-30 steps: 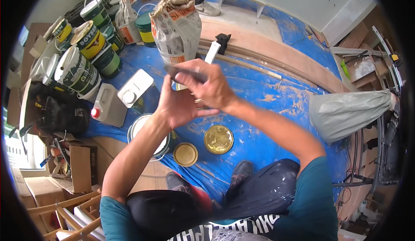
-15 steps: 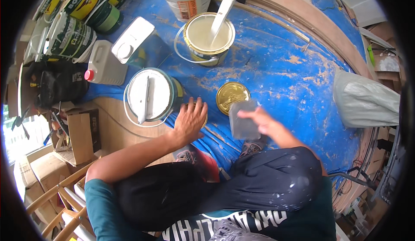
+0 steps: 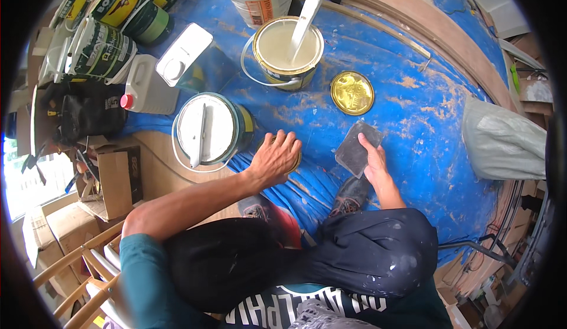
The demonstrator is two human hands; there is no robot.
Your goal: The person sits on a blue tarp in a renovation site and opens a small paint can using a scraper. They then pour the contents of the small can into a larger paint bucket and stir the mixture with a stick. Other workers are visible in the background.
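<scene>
My left hand (image 3: 273, 159) is curled over the top of a small round can (image 3: 298, 162) with a gold rim. Its fingers grip the edge, and most of the can is hidden beneath the hand. Between the thumb and fingers of my right hand (image 3: 378, 166) is a flat, dark grey rectangular pad (image 3: 359, 150), tilted above the floor. Beyond it a round gold lid (image 3: 352, 93) lies flat on the blue sheet. Just left of my left hand stands a large pail (image 3: 243, 129) with a white lid and a light-coloured flat tool (image 3: 202, 131) across it.
An open can (image 3: 260, 69) of pale cream paint stands ahead, a white-coated stick (image 3: 307, 19) leaning in it. Plastic jugs (image 3: 150, 84) and several paint pails (image 3: 103, 48) crowd the left. A grey sack (image 3: 502, 140) lies right on the blue sheet (image 3: 419, 169); wooden boards line the far edge.
The gold lid has shifted away and to the right. My right hand has turned, showing the pad's dark face. My left hand has moved slightly right together with the small can.
</scene>
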